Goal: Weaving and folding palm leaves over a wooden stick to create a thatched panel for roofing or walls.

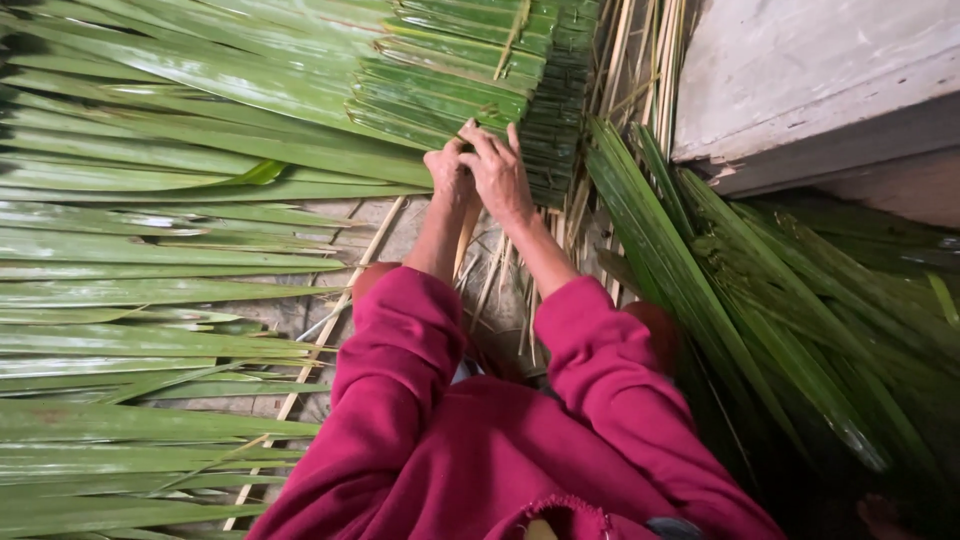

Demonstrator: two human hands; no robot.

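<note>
Long green palm leaves (150, 250) fan out left of the hands; a folded leaf panel (470, 90) lies just above them. The right hand (497, 175) presses spread fingers on its edge. The left hand (447, 172) pinches a leaf there.

Glossy green palm leaves (150, 260) are spreading in long parallel stripes across the left, some catching pale white glare. At the far centre, a folded leaf panel (450, 75) is showing darker green bands in stepped rows, tied with yellowish strips. Pale tan sticks (630, 60) are running beside it. Magenta sleeves (400, 350) are filling the near centre. On the right, a dark green leaf bundle (780, 330) is lying under a weathered grey-white board (800, 70).
</note>
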